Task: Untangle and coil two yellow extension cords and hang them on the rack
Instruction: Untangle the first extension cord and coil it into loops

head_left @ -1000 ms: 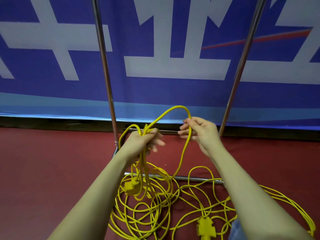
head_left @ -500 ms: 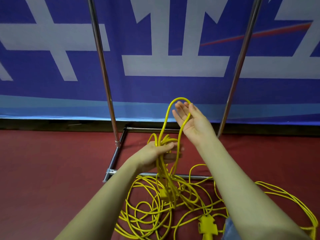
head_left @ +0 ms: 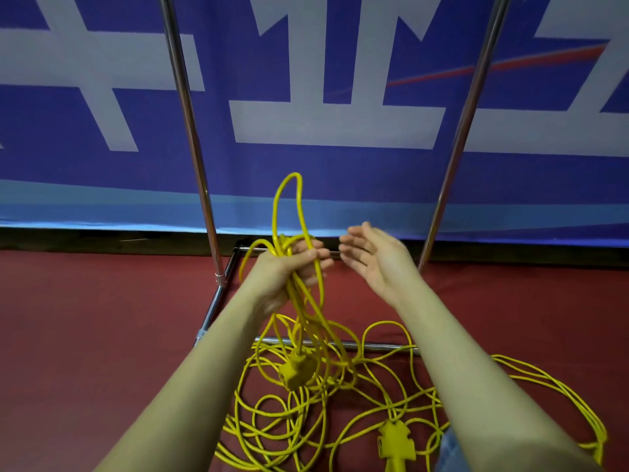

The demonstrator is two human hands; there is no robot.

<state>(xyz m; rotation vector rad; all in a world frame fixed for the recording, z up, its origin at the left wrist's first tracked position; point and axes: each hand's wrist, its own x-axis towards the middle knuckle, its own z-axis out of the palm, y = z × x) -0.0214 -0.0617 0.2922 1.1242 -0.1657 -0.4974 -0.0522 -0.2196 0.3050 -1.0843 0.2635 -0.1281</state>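
a: where are the hands?
b: mid frame. the left hand [head_left: 289, 267] has its fingers curled round a bunch of yellow cord [head_left: 299, 294], several loops gathered in the fist. one tall loop [head_left: 289, 195] stands up out of the fist toward the banner [head_left: 102, 185].
a: and the right hand [head_left: 374, 257]?
b: just right of the left, apart from it, palm turned inward, fingers straight and a little spread. it holds nothing and does not touch the cord.
a: where does the rest of the cord lie?
b: strands hang from the fist down to a tangle [head_left: 306, 420] on the red floor [head_left: 85, 335], low in the middle of the frame. a yellow socket block [head_left: 296, 371] hangs on those strands, just over the tangle or resting on it, i cannot tell which. a second block [head_left: 394, 441] lies at the lower right, and more loops run out to the right edge.
a: can you tell the two cords apart?
b: no, they overlap too much.
a: the rack [head_left: 190, 131]?
b: two steel posts rise left and right of centre; its base bar crosses the floor under the hanging strands.
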